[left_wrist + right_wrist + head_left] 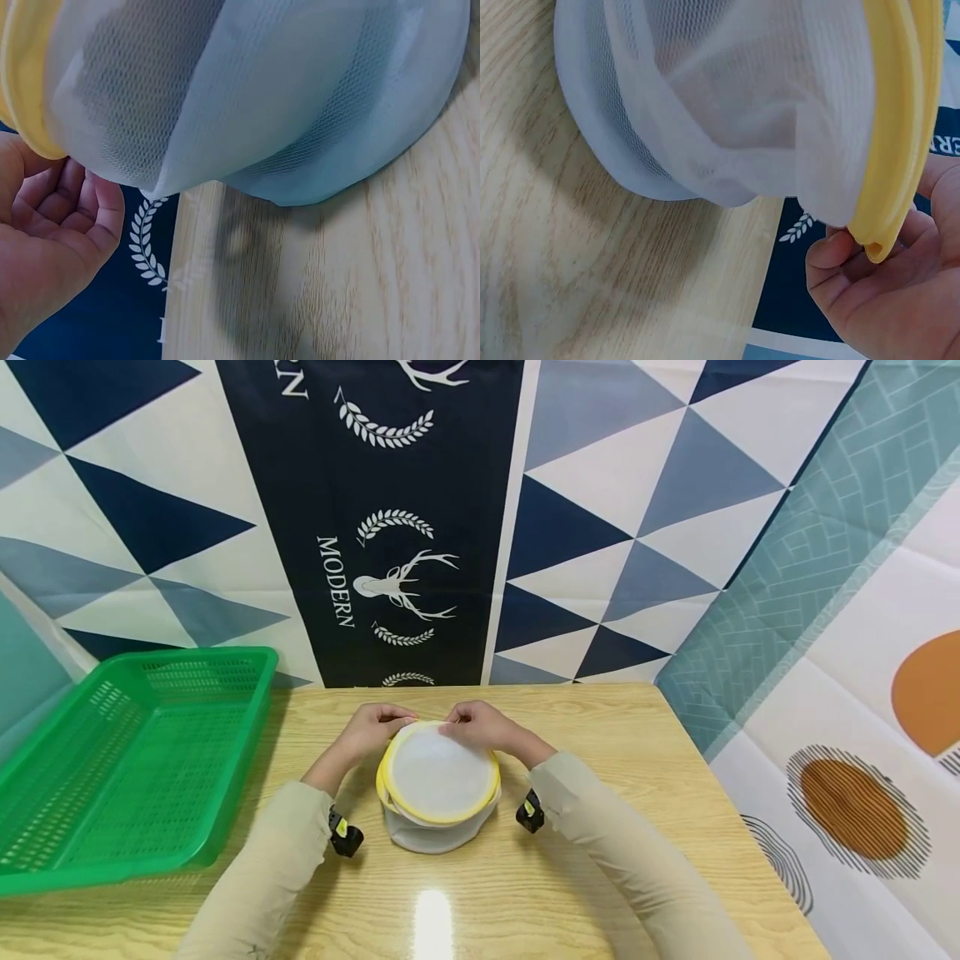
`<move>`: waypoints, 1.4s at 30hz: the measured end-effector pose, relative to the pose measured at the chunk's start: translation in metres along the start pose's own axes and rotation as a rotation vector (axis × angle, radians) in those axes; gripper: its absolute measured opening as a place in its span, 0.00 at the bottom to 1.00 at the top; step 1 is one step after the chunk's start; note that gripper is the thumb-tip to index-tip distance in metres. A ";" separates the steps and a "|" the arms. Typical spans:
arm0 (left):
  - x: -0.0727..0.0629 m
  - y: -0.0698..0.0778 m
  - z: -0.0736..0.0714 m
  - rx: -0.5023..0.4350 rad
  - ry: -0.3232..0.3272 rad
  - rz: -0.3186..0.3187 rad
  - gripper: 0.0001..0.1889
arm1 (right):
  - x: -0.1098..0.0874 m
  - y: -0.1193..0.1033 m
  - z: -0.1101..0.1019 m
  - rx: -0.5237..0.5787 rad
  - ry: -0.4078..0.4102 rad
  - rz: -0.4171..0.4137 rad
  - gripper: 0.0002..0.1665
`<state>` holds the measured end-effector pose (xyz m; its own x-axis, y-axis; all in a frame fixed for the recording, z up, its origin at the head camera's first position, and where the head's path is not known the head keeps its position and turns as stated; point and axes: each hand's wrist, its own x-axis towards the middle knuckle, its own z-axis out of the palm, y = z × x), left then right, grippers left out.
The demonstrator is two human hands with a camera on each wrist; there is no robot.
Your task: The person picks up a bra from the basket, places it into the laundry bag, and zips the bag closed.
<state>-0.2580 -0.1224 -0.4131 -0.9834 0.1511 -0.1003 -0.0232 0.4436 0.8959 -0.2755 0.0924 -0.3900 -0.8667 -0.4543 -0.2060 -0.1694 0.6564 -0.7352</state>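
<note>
A round white mesh laundry bag (442, 772) with yellow trim stands upright on the table, both hands at its far upper edge. My left hand (372, 729) pinches the yellow trim at the far left, its other fingers curled in the left wrist view beneath the yellow edge (30, 82). From the right, my right hand (483, 727) pinches the rim, with the thumb lying over the white top. In the right wrist view its fingers hold the end of the yellow trim (896, 112). The soft mesh side (285, 90) sags in folds, and its grey-white base spreads on the wood.
A green plastic basket (195, 652) with slotted walls stands at the left of the wooden table (600, 735). Behind the table hangs a patterned cloth (420, 485), and another cloth (840, 693) covers the right side. Small black cameras (345, 837) sit on the wrists.
</note>
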 end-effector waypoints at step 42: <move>-0.015 0.018 0.001 -0.012 0.075 0.070 0.11 | 0.004 -0.014 0.000 0.140 -0.095 -0.078 0.16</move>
<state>-0.2434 -0.1160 -0.3955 -0.9934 0.1148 -0.0051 0.0443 0.4233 0.9049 -0.2762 0.0814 -0.3803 -0.8041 -0.5596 -0.2004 -0.1614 0.5300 -0.8325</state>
